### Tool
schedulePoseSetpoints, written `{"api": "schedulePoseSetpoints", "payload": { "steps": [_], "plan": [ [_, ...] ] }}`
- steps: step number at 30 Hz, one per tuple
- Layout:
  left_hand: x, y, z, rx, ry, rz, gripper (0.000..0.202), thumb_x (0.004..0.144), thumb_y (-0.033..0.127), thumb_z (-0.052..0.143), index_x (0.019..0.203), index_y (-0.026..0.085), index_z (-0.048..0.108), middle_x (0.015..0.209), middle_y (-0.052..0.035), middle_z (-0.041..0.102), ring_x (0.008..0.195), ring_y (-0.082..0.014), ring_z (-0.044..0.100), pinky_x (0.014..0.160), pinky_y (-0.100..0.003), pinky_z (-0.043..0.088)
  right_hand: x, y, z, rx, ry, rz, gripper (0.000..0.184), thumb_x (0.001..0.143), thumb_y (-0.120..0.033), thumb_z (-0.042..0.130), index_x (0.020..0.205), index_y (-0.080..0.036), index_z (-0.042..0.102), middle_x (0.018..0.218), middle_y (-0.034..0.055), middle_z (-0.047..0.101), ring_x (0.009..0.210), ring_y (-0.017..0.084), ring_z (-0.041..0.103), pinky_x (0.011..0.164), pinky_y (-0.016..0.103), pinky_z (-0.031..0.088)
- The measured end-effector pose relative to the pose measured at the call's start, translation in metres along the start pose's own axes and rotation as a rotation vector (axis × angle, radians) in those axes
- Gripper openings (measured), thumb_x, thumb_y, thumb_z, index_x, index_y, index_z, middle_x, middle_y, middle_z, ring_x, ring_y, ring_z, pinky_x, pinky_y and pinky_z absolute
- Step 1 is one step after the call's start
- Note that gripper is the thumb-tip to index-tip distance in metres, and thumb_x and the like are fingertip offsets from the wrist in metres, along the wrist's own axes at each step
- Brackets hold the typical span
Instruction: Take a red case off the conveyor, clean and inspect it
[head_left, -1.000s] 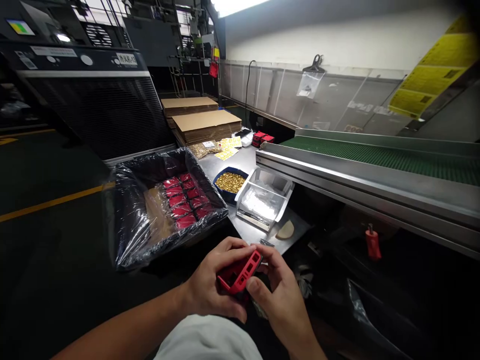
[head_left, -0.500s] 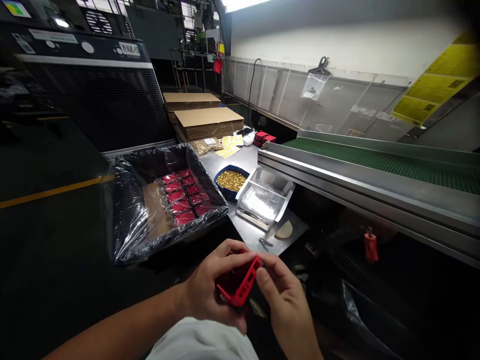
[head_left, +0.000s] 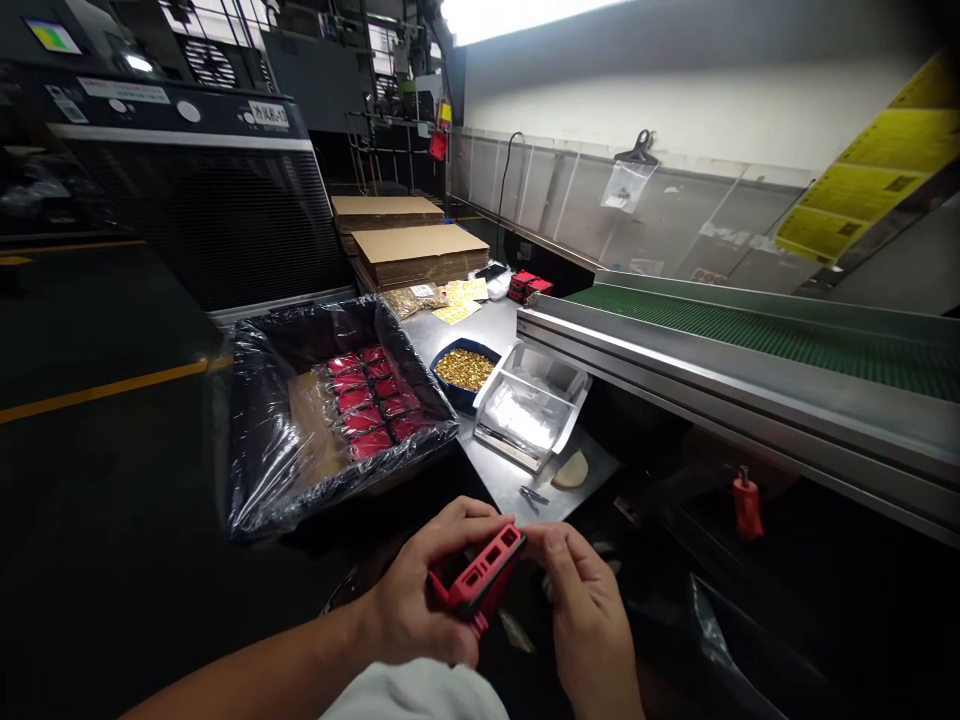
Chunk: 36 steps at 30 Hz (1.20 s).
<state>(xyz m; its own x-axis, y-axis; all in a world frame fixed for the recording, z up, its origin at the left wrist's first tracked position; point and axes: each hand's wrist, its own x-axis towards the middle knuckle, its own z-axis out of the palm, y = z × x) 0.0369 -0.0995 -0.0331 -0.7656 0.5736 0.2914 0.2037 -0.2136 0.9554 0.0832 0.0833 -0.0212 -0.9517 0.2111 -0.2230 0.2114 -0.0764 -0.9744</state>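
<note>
Both hands hold one red plastic housing (head_left: 480,580) just below the tabletop (head_left: 510,480) edge: left hand (head_left: 420,600) wrapped around it, right hand (head_left: 581,610) pinching its end. Left of the tabletop, the lined box (head_left: 255,470) holds two rows of red housings (head_left: 371,405), roughly half its floor bare.

- Two hands are seen: left hand (head_left: 411,610), right hand (head_left: 589,625).
- One red part (head_left: 480,578) is held.
- Two cardboard stacks (head_left: 420,255) are counted, far.
- One blue bowl (head_left: 444,383) is seen.
</note>
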Motion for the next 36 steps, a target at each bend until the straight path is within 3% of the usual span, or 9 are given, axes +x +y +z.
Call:
{"api": "schedulePoseSetpoints", "payload": {
  "steps": [5,8,10,16,19,21,24,29,36],
  "plan": [
    [0.001,-0.001,-0.002,-0.142,0.003,-0.138,0.093,0.066,0.083,0.062,0.131,0.018,0.057,0.121,-0.0153,0.050,0.106,-0.0327,0.051,0.096,-0.042,0.041,-0.018,0.001,0.014,-0.277,0.151,-0.321,0.040,0.088,-0.053,0.051,0.119,-0.029,0.059,0.129,0.0083,0.057,0.119,0.028,0.054,0.101,0.046,0.047],
    [0.001,-0.002,-0.003,-0.163,-0.012,-0.124,0.088,0.067,0.079,0.065,0.130,0.018,0.057,0.121,-0.0143,0.051,0.109,-0.0330,0.050,0.098,-0.042,0.040,-0.029,-0.001,0.026,-0.488,0.082,-0.705,0.053,0.088,-0.063,0.042,0.133,-0.037,0.051,0.152,0.0053,0.034,0.140,0.036,0.033,0.114,0.056,0.035],
    [0.001,-0.002,-0.003,-0.194,-0.003,-0.129,0.087,0.067,0.079,0.066,0.127,0.017,0.058,0.118,-0.0132,0.051,0.106,-0.0308,0.051,0.096,-0.039,0.041,-0.026,0.001,0.026,-0.579,0.002,-0.778,0.058,0.088,-0.067,0.035,0.136,-0.038,0.048,0.156,0.0034,0.027,0.144,0.037,0.024,0.116,0.060,0.029],
    [-0.004,0.003,-0.001,-0.532,0.037,-0.363,0.095,0.062,0.076,0.073,0.134,0.017,0.050,0.115,-0.0145,0.054,0.103,-0.0314,0.057,0.083,-0.034,0.048,0.000,0.022,-0.009,-0.509,0.189,-0.350,0.043,0.093,-0.050,0.043,0.134,-0.036,0.048,0.148,0.0054,0.040,0.137,0.031,0.038,0.114,0.060,0.032],
    [-0.004,0.004,0.000,-0.707,0.108,-0.340,0.086,0.073,0.065,0.072,0.140,0.020,0.045,0.122,-0.0152,0.057,0.111,-0.0318,0.057,0.094,-0.039,0.046,-0.009,0.037,-0.001,-0.412,0.072,-0.367,0.056,0.086,-0.059,0.052,0.135,-0.032,0.046,0.145,0.0072,0.043,0.134,0.031,0.043,0.111,0.051,0.040],
    [-0.004,0.003,0.001,-0.793,0.143,-0.300,0.081,0.079,0.061,0.068,0.145,0.023,0.038,0.127,-0.0151,0.057,0.117,-0.0319,0.055,0.102,-0.041,0.042,-0.020,0.043,0.015,-0.353,0.019,-0.388,0.085,0.073,-0.073,0.058,0.142,-0.028,0.037,0.148,0.0107,0.040,0.136,0.034,0.042,0.109,0.047,0.044],
    [-0.004,0.000,0.004,-0.889,0.151,-0.264,0.080,0.084,0.059,0.063,0.148,0.024,0.031,0.131,-0.0157,0.056,0.125,-0.0330,0.051,0.109,-0.045,0.035,-0.032,0.042,0.037,-0.379,0.067,-0.362,0.112,0.057,-0.075,0.071,0.147,-0.024,0.028,0.150,0.0135,0.036,0.138,0.039,0.038,0.107,0.050,0.046],
    [-0.001,-0.001,0.001,-0.943,0.122,-0.262,0.078,0.085,0.062,0.060,0.146,0.021,0.034,0.132,-0.0178,0.056,0.128,-0.0357,0.049,0.111,-0.051,0.032,-0.032,0.031,0.044,-0.448,0.122,-0.326,0.083,0.065,-0.034,0.069,0.140,-0.029,0.035,0.139,0.0083,0.050,0.128,0.034,0.050,0.102,0.050,0.050],
    [0.014,0.001,-0.021,-0.845,0.185,-0.403,0.043,0.084,0.032,0.060,0.121,0.011,0.053,0.118,-0.0191,0.062,0.115,-0.0332,0.058,0.103,-0.044,0.042,-0.034,0.028,0.033,-0.411,0.126,-0.314,0.082,0.064,-0.028,0.064,0.141,-0.026,0.036,0.137,0.0098,0.052,0.125,0.032,0.054,0.104,0.047,0.052]
  ]
}}
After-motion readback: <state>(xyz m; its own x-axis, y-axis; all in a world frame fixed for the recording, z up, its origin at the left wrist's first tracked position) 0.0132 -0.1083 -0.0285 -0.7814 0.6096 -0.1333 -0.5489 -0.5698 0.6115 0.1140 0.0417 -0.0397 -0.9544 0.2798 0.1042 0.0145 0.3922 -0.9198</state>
